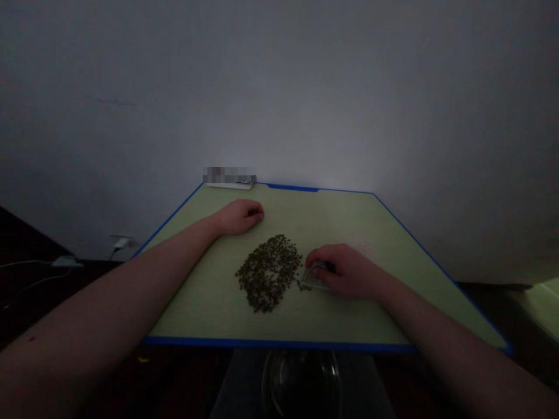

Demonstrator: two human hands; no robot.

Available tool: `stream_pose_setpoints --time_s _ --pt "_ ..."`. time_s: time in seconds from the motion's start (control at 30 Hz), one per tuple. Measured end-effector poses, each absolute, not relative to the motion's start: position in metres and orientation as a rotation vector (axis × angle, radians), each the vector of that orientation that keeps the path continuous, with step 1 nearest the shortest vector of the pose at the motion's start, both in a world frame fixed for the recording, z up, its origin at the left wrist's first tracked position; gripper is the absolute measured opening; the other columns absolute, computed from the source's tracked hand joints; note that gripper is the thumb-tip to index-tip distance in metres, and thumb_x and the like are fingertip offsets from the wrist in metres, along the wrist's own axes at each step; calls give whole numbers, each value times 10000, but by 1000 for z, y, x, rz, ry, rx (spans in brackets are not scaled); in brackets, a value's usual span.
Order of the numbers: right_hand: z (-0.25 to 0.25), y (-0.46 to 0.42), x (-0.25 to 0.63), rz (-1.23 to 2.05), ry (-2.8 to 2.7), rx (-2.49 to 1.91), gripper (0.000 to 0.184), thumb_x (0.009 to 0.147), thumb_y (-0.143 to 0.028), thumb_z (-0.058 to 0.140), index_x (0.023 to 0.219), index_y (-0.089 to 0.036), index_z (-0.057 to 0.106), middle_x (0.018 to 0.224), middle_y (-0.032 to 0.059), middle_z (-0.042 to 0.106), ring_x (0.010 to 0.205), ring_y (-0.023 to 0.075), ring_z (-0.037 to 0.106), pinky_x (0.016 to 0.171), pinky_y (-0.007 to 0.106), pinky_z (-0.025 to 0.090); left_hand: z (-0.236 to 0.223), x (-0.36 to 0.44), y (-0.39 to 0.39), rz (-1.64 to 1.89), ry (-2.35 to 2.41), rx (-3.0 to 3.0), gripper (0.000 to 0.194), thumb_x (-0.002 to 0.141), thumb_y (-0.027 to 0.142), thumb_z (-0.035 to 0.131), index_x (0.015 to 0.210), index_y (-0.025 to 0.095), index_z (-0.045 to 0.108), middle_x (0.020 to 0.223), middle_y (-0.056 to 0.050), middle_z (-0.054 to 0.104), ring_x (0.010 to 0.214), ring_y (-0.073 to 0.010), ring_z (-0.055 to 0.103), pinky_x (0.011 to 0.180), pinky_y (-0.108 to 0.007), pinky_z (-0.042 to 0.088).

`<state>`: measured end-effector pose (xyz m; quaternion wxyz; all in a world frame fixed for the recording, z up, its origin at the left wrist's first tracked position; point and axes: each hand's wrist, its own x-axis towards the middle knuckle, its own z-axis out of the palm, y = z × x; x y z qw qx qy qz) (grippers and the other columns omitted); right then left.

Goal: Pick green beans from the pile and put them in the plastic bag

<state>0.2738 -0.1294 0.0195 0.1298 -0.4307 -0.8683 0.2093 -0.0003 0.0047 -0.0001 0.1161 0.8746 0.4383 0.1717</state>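
Observation:
A loose pile of small dark greenish-brown grains, like beans or seeds [267, 273], is spread over the middle of the table. At its right edge my right hand [343, 270] grips a thin, pale, see-through flat piece [312, 280] that rests low against the tabletop. A few stray grains lie beside that piece's edge. My left hand [241, 217] rests on the table beyond the pile, fingers curled into a loose fist with nothing visible in it. It does not touch the grains.
The pale table [209, 317] has a blue rim. At its far left corner lies a white-edged, partly blurred flat object [230, 185]. Faint pale specks [360, 244] are scattered behind my right hand. A shiny round bowl [301, 384] sits on my lap below the front edge. A wall stands behind.

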Motion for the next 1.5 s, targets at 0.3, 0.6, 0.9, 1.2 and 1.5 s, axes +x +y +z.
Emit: stream_pose_setpoints --time_s 0.3,0.6,0.9,1.2,1.5 --pt "21 -132 271 618 -2502 -1269 188 782 -178 518 906 -172 659 629 -5 595 543 104 488 536 232 343 1 1 4 504 1295 2559 292 789 377 440 830 159 629 704 -22 607 623 -129 499 582 -248 358" --pt "21 -134 271 613 -2500 -1272 183 775 -164 506 888 -170 650 595 -17 564 520 95 464 519 228 331 2 0 3 485 1286 2587 276 795 359 439 835 156 622 718 -27 612 637 -134 504 592 -253 354" --pt "20 -134 271 613 -2467 -1302 182 783 -178 507 898 -171 647 592 -20 563 520 98 466 525 230 328 0 -1 5 498 1276 2581 271 797 363 438 829 162 617 708 -17 605 633 -131 507 582 -245 353" --pt "18 -130 273 558 -2456 -1324 172 779 -172 504 895 -175 632 577 -29 545 508 94 450 523 233 314 2 1 4 484 1290 2581 269 792 359 444 831 161 622 721 -23 617 635 -133 512 590 -249 359" --pt "17 -129 267 568 -2487 -1236 225 809 -182 497 970 -173 655 655 1 604 557 107 484 548 236 340 1 0 5 500 1276 2599 274 793 364 444 836 162 623 721 -21 615 633 -131 509 592 -247 359"
